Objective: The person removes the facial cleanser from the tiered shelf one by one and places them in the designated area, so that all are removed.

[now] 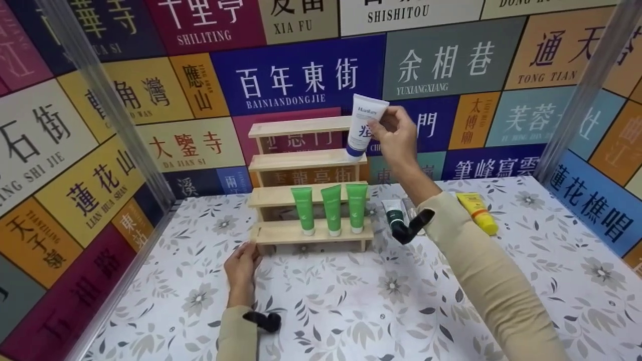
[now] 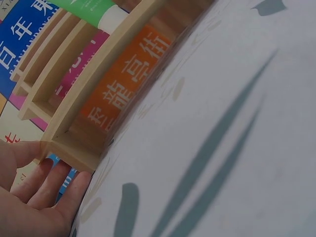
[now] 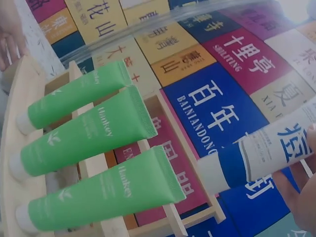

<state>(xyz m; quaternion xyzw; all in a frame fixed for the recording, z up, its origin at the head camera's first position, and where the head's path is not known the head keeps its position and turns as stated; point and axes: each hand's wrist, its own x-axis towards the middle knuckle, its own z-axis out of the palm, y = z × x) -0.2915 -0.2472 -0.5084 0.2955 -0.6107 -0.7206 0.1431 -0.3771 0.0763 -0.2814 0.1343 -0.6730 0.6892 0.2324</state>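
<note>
A four-step wooden display rack (image 1: 281, 233) stands on the table. Three green squeeze tubes (image 1: 331, 210) stand caps down on its lowest step, towards the right; their labels show in the right wrist view. My right hand (image 1: 397, 135) pinches a white squeeze tube (image 1: 362, 123) with blue lettering and a blue lower end. That end points down at the right end of the second step from the top; whether it touches the wood, I cannot tell. With thumb and fingers, my left hand (image 2: 39, 192) grips the left end of the lowest step.
Right of the rack lie a dark green and white tube (image 1: 393, 213), a clear item (image 1: 412, 208) partly hidden by the right sleeve, and a yellow tube (image 1: 476, 213). Flowered cloth (image 1: 351, 301) covers the table. Behind stands a wall of coloured signs (image 1: 301, 75), with clear posts at both sides.
</note>
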